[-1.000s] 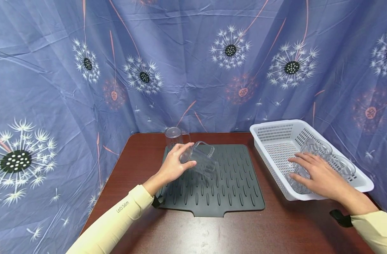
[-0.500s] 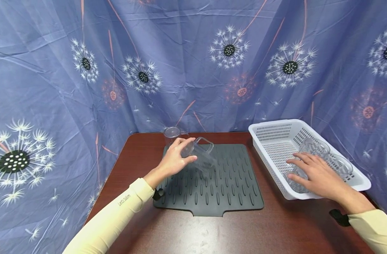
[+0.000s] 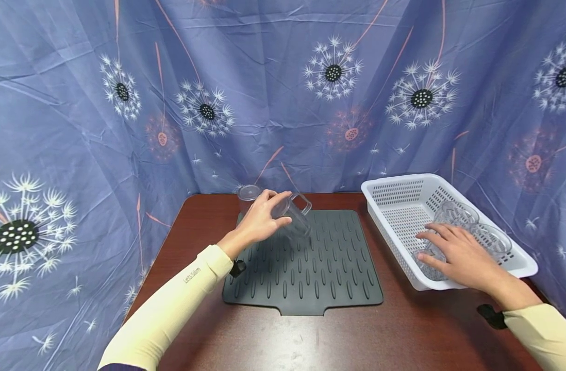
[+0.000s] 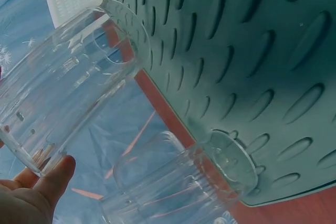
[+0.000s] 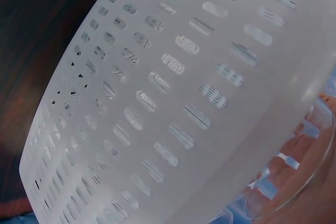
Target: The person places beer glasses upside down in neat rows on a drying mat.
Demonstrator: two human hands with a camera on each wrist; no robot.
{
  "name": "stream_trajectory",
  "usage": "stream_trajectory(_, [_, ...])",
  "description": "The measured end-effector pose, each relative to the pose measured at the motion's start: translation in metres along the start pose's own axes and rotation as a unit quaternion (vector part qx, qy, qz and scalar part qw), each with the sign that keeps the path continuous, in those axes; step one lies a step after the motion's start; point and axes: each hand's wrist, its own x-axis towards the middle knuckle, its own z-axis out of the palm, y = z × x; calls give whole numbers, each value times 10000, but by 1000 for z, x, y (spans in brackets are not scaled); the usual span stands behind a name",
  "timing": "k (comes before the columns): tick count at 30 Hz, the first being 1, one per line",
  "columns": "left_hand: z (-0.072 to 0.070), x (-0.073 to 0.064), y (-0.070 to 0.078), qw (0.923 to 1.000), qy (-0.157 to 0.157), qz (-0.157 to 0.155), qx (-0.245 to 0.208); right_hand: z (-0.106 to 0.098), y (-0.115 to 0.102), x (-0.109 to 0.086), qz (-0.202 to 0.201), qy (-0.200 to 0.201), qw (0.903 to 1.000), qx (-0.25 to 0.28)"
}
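Note:
My left hand (image 3: pixel 260 220) grips a clear mug (image 3: pixel 299 220) by its base end, thumb and fingers on either side. The mug is tilted, its mouth slanting down to the right over the dark grey ribbed mat (image 3: pixel 306 288); its handle points up and back. A second clear mug (image 4: pixel 173 187) stands upside down at the mat's far left corner, partly behind the left hand. Over the white basket (image 3: pixel 388 242), my right hand (image 3: pixel 466 260) has loosely spread fingers on or just above a clear glass vessel (image 3: pixel 426 260). Contact there is hard to make out.
More clear glassware (image 3: pixel 492 238) lies in the right part of the basket. The brown table (image 3: pixel 195 226) shows around the mat. A blue curtain with dandelion prints (image 3: pixel 283 103) hangs behind and at the sides.
The left hand has moved toward the back of the mat with the tilted mug, nearer the upside-down mug. My right hand stays almost in place over the basket.

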Motion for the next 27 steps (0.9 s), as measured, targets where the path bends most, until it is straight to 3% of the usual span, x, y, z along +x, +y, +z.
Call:
stream_trajectory(12, [-1,28,7,9991,-348,-135,192,-1,1,1,58,-13,10000,43])
stream_trajectory(19, [0,40,4,9980,-465,-322,272,-2,-1,2,56,39,10000,8])
stream_trajectory(27, [6,48,-3,9966,-558,-286,529,-2,-3,1,172,6,9999,-7])
